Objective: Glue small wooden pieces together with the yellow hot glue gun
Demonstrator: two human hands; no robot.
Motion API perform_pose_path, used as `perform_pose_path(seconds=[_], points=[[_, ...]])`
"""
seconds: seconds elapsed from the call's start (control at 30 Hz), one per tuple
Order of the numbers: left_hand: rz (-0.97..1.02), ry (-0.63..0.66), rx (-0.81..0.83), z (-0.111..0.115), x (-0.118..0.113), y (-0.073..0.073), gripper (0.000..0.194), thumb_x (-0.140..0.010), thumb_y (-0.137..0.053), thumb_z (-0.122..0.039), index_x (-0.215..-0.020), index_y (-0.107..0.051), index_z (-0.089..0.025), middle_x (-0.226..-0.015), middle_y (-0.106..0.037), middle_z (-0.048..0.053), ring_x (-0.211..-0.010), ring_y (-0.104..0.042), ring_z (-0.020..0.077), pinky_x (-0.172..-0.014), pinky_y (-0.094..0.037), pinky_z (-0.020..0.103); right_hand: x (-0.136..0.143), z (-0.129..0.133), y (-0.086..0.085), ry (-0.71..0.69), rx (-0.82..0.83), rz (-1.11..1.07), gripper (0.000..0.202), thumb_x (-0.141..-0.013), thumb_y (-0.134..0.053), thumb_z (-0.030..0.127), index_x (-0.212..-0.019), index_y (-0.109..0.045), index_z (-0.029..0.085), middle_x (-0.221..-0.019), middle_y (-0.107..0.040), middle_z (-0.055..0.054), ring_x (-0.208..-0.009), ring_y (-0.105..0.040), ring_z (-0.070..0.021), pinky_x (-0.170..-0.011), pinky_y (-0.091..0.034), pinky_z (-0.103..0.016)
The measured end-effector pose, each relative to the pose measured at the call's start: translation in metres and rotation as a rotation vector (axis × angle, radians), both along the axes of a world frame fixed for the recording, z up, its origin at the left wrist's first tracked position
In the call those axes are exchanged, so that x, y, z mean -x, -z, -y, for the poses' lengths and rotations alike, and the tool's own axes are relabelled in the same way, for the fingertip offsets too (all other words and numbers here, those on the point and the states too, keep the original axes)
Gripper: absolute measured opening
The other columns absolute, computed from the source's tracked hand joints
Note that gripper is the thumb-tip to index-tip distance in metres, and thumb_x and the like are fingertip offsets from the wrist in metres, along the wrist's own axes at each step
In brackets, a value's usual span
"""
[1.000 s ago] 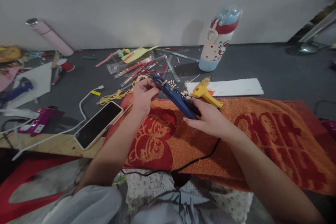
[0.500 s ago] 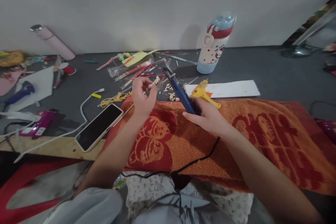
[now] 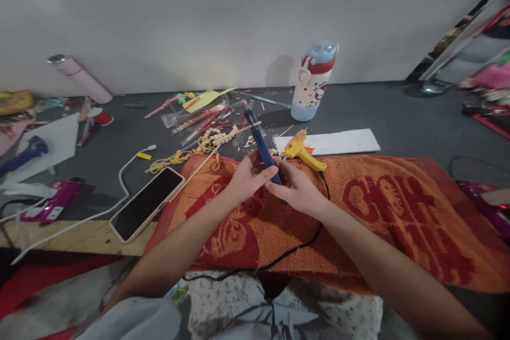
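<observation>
Blue tool [image 3: 260,141], one, in two hands [image 3: 271,183].

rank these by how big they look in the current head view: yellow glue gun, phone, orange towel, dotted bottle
1. Orange towel
2. Phone and dotted bottle, too alike to rank
3. Yellow glue gun

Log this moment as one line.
left hand: on blue tool | right hand: on blue tool | tool: stick at its far end | glue gun: lying by towel
</observation>
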State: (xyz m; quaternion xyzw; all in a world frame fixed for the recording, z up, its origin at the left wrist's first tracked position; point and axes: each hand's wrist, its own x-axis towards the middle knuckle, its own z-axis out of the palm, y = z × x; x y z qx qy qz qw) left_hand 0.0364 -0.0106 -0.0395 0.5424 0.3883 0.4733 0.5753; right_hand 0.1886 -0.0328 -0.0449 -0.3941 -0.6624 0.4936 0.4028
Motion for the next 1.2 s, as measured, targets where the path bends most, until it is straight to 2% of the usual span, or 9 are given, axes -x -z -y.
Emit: perform_pose_path(seconds=[0.2, 0.4, 0.53, 0.73, 0.9, 1.1, 1.2], points=[[0.107, -0.063, 0.07, 0.005, -0.001, -0.002, 0.055, -0.059, -0.086, -0.047, -0.098, -0.063, -0.017, -0.102, -0.073, 0.01, -0.097, -0.069, 0.024, -0.089, -0.053, 0.037, 0.003, 0.001, 0.003, 0.015, 0.005, 0.049, 0.046, -0.081, -0.061, 0.034, -0.124, -0.055, 0.018, -0.123, -0.065, -0.011, -0.11, -0.064, -0.0237, -0.096, -0.05, -0.039], [0.141, -0.12, 0.121, 0.007, -0.003, 0.001, 0.051, -0.058, -0.086, -0.046, -0.094, -0.065, -0.016, -0.099, -0.073, 0.009, -0.094, -0.068, 0.0225, -0.087, -0.053, 0.035, 0.004, 0.0, 0.007, 0.02, 0.05, 0.072, 0.042, -0.081, -0.061, 0.037, -0.118, -0.058, 0.016, -0.114, -0.069, -0.01, -0.101, -0.067, -0.0232, -0.088, -0.054, -0.037], [0.161, -0.126, 0.161, 0.006, -0.005, 0.005, 0.054, -0.057, -0.086, -0.047, -0.094, -0.066, -0.015, -0.096, -0.073, 0.007, -0.093, -0.067, 0.0206, -0.089, -0.051, 0.034, 0.004, -0.001, 0.003, 0.034, 0.066, 0.112, 0.042, -0.081, -0.061, 0.038, -0.116, -0.059, 0.016, -0.107, -0.071, -0.009, -0.092, -0.068, -0.0223, -0.083, -0.056, -0.037], [0.22, -0.117, 0.156, 0.008, -0.008, 0.01, 0.052, -0.058, -0.086, -0.046, -0.094, -0.064, -0.016, -0.098, -0.073, 0.008, -0.097, -0.068, 0.0235, -0.092, -0.051, 0.038, 0.003, 0.001, -0.004, 0.036, 0.099, 0.169, 0.039, -0.08, -0.062, 0.037, -0.113, -0.062, 0.016, -0.102, -0.072, -0.009, -0.087, -0.069, -0.0225, -0.081, -0.056, -0.038], [0.269, -0.082, 0.126, 0.012, -0.009, 0.006, 0.051, -0.063, -0.083, -0.047, -0.099, -0.061, -0.019, -0.093, -0.075, 0.007, -0.096, -0.07, 0.023, -0.093, -0.051, 0.038, -0.003, 0.001, -0.008, -0.032, 0.149, 0.097, 0.046, -0.08, -0.064, 0.037, -0.121, -0.06, 0.017, -0.113, -0.071, -0.009, -0.1, -0.069, -0.0238, -0.091, -0.055, -0.04], [0.25, -0.088, 0.124, 0.011, -0.006, 0.007, 0.051, -0.062, -0.084, -0.048, -0.098, -0.061, -0.018, -0.094, -0.074, 0.007, -0.096, -0.069, 0.0227, -0.091, -0.052, 0.037, -0.004, 0.001, -0.003, -0.034, 0.151, 0.146, 0.048, -0.079, -0.066, 0.04, -0.12, -0.06, 0.017, -0.113, -0.071, -0.01, -0.1, -0.069, -0.0261, -0.092, -0.055, -0.044], [0.247, -0.08, 0.107, 0.011, -0.006, 0.01, 0.051, -0.063, -0.083, -0.048, -0.098, -0.061, -0.019, -0.094, -0.073, 0.006, -0.094, -0.068, 0.0216, -0.09, -0.052, 0.036, -0.004, 0.001, 0.0, -0.012, 0.119, 0.177, 0.054, -0.08, -0.065, 0.043, -0.128, -0.057, 0.018, -0.128, -0.066, -0.011, -0.112, -0.065, -0.0281, -0.099, -0.051, -0.046]])
